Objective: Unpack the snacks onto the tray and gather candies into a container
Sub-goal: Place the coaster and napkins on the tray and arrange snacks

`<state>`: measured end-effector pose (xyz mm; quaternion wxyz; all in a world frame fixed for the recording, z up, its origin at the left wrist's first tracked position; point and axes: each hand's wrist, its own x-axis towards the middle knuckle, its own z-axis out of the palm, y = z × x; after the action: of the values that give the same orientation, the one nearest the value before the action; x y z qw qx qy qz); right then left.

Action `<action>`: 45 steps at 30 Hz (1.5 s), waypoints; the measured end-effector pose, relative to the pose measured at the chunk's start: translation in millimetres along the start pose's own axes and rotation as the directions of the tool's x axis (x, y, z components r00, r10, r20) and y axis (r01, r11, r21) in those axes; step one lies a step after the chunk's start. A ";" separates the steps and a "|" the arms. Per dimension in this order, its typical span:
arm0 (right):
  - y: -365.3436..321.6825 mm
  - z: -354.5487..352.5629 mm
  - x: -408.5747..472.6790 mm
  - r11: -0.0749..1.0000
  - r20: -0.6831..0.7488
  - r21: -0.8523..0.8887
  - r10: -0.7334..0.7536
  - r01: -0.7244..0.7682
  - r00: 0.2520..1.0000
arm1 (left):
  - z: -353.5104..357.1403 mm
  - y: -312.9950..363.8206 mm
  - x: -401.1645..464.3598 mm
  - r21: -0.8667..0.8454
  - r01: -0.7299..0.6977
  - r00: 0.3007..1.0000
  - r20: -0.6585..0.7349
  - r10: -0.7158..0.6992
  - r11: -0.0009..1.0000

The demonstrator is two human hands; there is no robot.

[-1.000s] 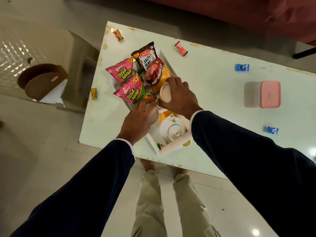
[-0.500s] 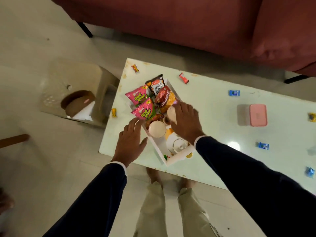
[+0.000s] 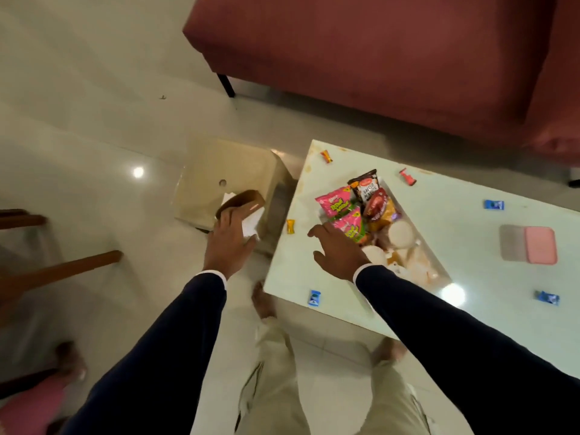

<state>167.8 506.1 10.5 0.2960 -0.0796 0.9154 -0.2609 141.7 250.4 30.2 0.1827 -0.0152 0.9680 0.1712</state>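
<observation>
A white tray (image 3: pixel 422 235) on the pale table (image 3: pixel 458 189) holds two pink snack packets (image 3: pixel 337 205), a black peanut packet (image 3: pixel 365 185), a red-orange packet (image 3: pixel 379 207) and white cups (image 3: pixel 400 235). My right hand (image 3: pixel 339 251) hovers at the tray's near left corner, fingers spread, holding nothing. My left hand (image 3: pixel 229 243) reaches off the table to a brown paper bag (image 3: pixel 243 200) on a stool, fingertips at its edge. Wrapped candies lie loose: yellow (image 3: pixel 290 226), blue (image 3: pixel 314 298), red (image 3: pixel 407 176). A pink-lidded container (image 3: pixel 540 245) stands at the right.
The beige stool (image 3: pixel 226 164) stands just left of the table. A dark red sofa (image 3: pixel 376 58) runs behind it. More candies lie at the far corner (image 3: pixel 326 156) and the right side (image 3: pixel 493 204), (image 3: pixel 547 298). Wooden furniture legs (image 3: pixel 62 268) are at the left.
Both hands left the cups in the tray. My left hand swung left to the brown bag; my right hand slid to the tray's left corner. The view turned left.
</observation>
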 end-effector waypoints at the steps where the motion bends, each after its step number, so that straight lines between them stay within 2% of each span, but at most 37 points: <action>1: -8.1 9.1 10.8 1.000 0.013 0.019 0.013 -0.013 1.000 | -0.4 -15.2 14.9 0.004 0.009 1.000 -0.003 -0.009 1.000; 4: -44.5 42.4 49.8 0.998 0.121 0.047 0.046 -0.052 0.992 | -2.9 -66.8 54.2 -0.002 0.031 0.999 0.022 -0.031 1.000; 6: -66.9 61.1 72.1 0.991 0.129 0.101 0.080 -0.093 0.988 | -0.6 -92.1 73.4 -0.006 0.018 0.998 0.060 -0.017 1.000; 10: -103.5 95.9 118.5 0.939 0.035 0.295 0.174 -0.177 0.984 | 10.5 -124.6 109.1 -0.044 0.001 0.989 0.150 0.006 0.999; 13: -113.5 117.0 143.8 0.892 -0.050 0.373 0.293 -0.254 0.955 | 26.0 -129.9 126.9 -0.055 -0.044 0.986 0.158 0.052 0.998; 17: -116.2 137.2 167.3 0.800 -0.124 0.462 0.484 -0.382 0.866 | 45.9 -132.9 139.7 -0.013 -0.107 0.973 0.205 0.108 0.994; 19: -115.6 142.1 176.9 0.722 -0.083 0.531 0.565 -0.443 0.821 | 52.1 -136.2 141.7 -0.084 -0.106 0.968 0.221 0.122 0.991; 22: -112.1 142.8 190.7 0.598 -0.016 0.657 0.619 -0.459 0.785 | 57.2 -145.3 137.8 -0.269 -0.054 0.981 0.167 0.101 0.962; 24: -110.3 141.8 200.4 0.523 0.018 0.724 0.637 -0.449 0.771 | 56.5 -154.5 136.9 -0.466 0.045 0.988 0.152 0.030 0.884; 25: -110.0 141.6 205.0 0.499 0.027 0.743 0.643 -0.446 0.765 | 54.8 -159.0 136.4 -0.576 0.107 0.987 0.158 -0.018 0.810; 26: -110.3 141.8 209.4 0.483 0.027 0.755 0.653 -0.444 0.757 | 52.8 -163.5 136.2 -0.686 0.169 0.983 0.174 -0.066 0.708; 28: -111.3 143.5 216.7 0.450 0.014 0.777 0.687 -0.440 0.726 | 49.8 -172.8 136.4 -0.862 0.300 0.954 0.262 -0.148 0.409; 30: -112.9 146.3 221.8 0.422 -0.004 0.791 0.727 -0.442 0.687 | 45.9 -183.4 135.0 -0.916 0.370 0.922 0.342 -0.179 0.155; 33: -114.2 149.9 228.0 0.440 -0.015 0.730 0.775 -0.523 0.632 | 39.6 -197.7 130.8 -0.917 0.396 0.899 0.396 -0.189 -0.037; 35: -115.3 151.3 233.5 0.445 0.011 0.664 0.798 -0.602 0.602 | 37.7 -207.3 125.6 -0.918 0.385 0.897 0.397 -0.195 -0.096; 38: -112.6 153.0 240.9 0.452 0.008 0.623 0.812 -0.638 0.584 | 36.8 -219.7 115.2 -0.923 0.382 0.900 0.382 -0.208 -0.041; 41: -105.2 155.1 239.9 0.430 -0.003 0.705 0.797 -0.564 0.604 | 39.0 -228.5 105.1 -0.918 0.397 0.901 0.385 -0.201 0.017; 45: -101.2 155.4 227.5 0.343 0.016 0.816 0.791 -0.465 0.611 | 43.0 -228.1 96.1 -0.918 0.395 0.895 0.385 -0.225 0.002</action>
<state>72.8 284.7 -157.2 0.1919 0.4722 0.7094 -0.4868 88.0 53.5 -116.2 0.2176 -0.3356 0.5527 0.7311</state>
